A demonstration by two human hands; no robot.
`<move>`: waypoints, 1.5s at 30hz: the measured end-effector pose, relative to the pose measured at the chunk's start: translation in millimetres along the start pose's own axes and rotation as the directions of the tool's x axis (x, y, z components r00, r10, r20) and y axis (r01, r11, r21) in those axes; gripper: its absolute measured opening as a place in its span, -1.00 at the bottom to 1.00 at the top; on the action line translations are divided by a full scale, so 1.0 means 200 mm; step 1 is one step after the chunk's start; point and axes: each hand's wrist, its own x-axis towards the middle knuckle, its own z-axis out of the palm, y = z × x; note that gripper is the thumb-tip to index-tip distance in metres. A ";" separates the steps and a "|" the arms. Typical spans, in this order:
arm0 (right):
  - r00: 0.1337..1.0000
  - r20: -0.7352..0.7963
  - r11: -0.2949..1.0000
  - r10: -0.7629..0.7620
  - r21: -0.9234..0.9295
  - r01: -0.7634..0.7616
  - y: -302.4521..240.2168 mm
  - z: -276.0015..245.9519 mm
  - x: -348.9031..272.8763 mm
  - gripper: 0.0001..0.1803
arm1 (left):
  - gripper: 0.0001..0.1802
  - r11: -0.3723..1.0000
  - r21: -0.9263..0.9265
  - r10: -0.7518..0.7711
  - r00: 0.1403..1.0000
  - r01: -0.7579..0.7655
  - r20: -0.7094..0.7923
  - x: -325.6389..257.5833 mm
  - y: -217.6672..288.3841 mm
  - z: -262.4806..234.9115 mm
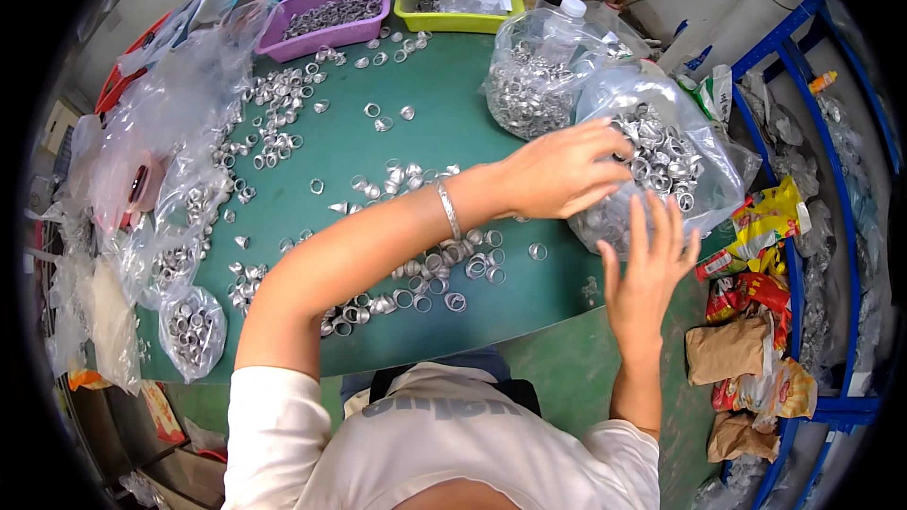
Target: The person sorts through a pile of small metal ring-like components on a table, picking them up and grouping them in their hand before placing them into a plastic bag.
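Note:
A clear plastic bag (713, 170) at the right of the green table stands open, with silver metal rings (657, 146) heaped in it. My left hand (567, 170), a silver bracelet (449, 210) on its wrist, reaches across to the bag's near left side. Its fingers are bent and apart beside the rings, with nothing visible in them. My right hand (650, 269) is open, fingers spread against the bag's near side. Under and around my left forearm, many loose rings (435, 269) lie on the table.
Another clear bag of rings (529, 90) stands behind. A purple basket (274, 45) of small metal pieces and a yellow-green basket (458, 23) line the far edge. Crumpled plastic bags (179, 104) cover the left side. A blue rack (794, 293) with packets (770, 222) stands at right.

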 end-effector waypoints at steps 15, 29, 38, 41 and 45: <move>0.989 0.067 0.896 0.129 0.420 -0.145 -0.19 0.59 -0.26 -0.79 | -0.62 0.590 0.371 -0.766 0.642 0.717 -0.020 -0.80 0.20 -0.10; 0.826 0.382 0.308 0.413 0.796 -0.522 -0.15 0.66 -0.30 -0.78 | -0.51 0.553 0.537 -0.809 0.566 0.637 0.160 -0.79 0.17 -0.05; 0.654 0.718 -0.553 0.238 0.654 -0.516 -0.14 0.60 -0.31 -0.74 | -0.44 0.628 0.527 -0.763 0.588 0.573 0.269 -0.80 0.28 -0.07; 0.871 0.363 0.232 0.330 0.864 -0.448 -0.16 0.61 -0.29 -0.77 | -0.38 0.667 0.512 -0.738 0.575 0.541 0.353 -0.80 0.32 -0.11; 0.981 0.166 0.739 0.099 0.648 -0.184 -0.18 0.61 -0.24 -0.79 | -0.37 0.640 0.523 -0.763 0.547 0.564 0.345 -0.78 0.40 -0.12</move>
